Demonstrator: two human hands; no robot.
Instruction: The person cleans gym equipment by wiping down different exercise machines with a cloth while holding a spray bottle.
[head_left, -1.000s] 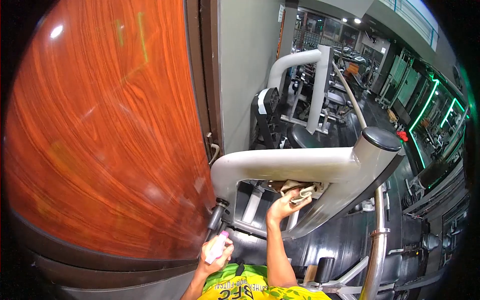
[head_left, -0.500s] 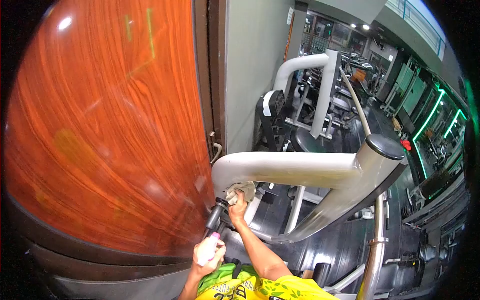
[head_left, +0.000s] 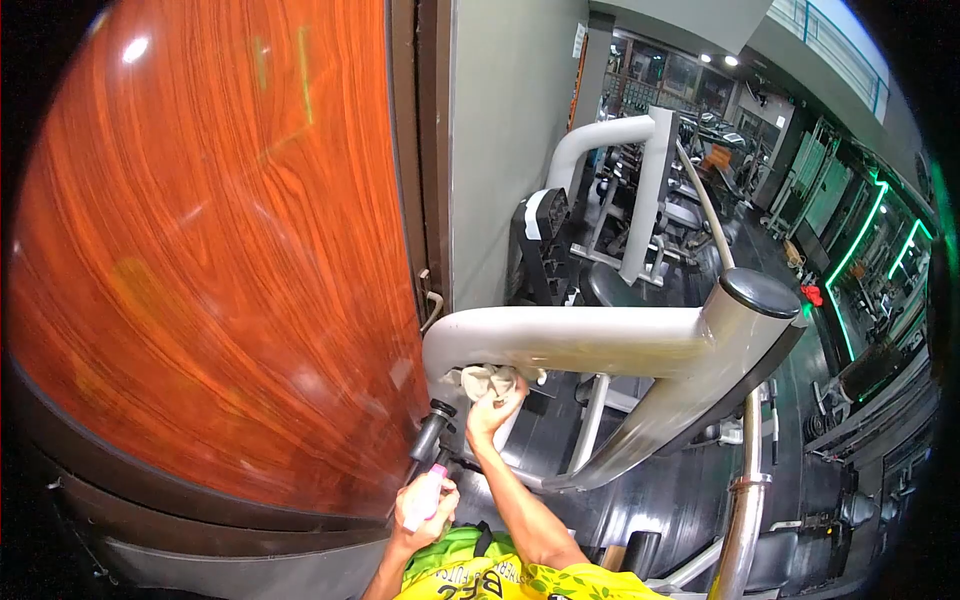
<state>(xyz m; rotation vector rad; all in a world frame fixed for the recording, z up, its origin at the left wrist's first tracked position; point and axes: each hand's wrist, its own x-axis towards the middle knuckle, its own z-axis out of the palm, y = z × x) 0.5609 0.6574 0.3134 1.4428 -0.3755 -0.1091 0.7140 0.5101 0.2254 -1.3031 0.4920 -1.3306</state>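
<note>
My right hand (head_left: 492, 412) is closed around a pale cloth (head_left: 486, 381), pressing it to the underside of a thick silver-grey tube of a gym machine frame (head_left: 580, 330). Lower down and to the left, my left hand (head_left: 428, 505) grips a whitish bottle with a pink top (head_left: 425, 497), held close to my body. Just above the bottle is a black-ended grey handle (head_left: 432, 430) on the machine. Part of the cloth is hidden behind my fingers and the tube.
A glossy wood-grain panel (head_left: 220, 270) fills the left side, with a small metal door handle (head_left: 433, 308) at its edge. The frame's capped post (head_left: 760, 292) and a chrome pole (head_left: 742, 520) stand to the right. More gym machines fill the background over a dark floor.
My right hand has shifted slightly to the right along the tube's underside with the cloth. My left hand stays nearly in place with the bottle.
</note>
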